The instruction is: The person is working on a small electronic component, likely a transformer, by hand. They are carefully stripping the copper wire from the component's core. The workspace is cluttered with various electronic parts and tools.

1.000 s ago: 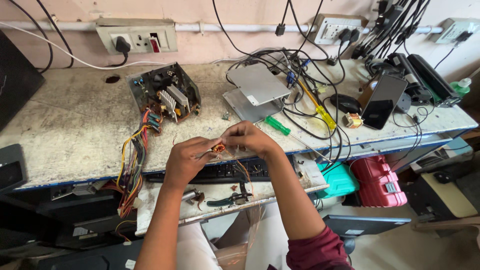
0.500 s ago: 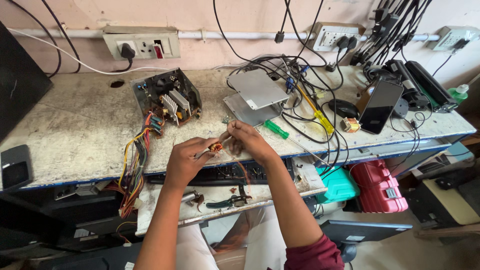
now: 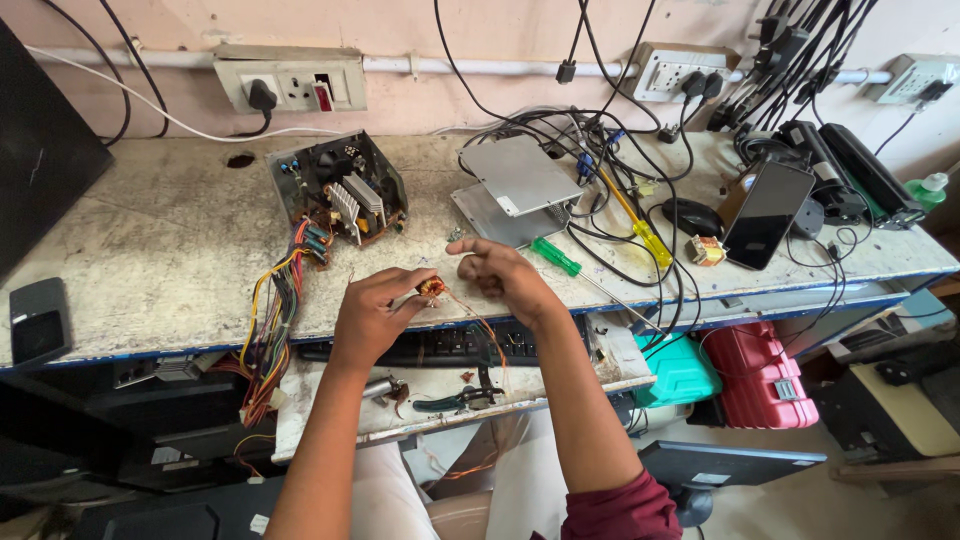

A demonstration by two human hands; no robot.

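Two hands over the mottled counter (image 3: 150,250): left hand (image 3: 372,318) pinches a round copper-wound coil (image 3: 431,288); right hand (image 3: 502,278) draws its thin wire (image 3: 478,322), fingertip grip obscured.

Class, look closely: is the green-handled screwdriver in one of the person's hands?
No. The green-handled screwdriver lies on the bench, beyond the right hand.
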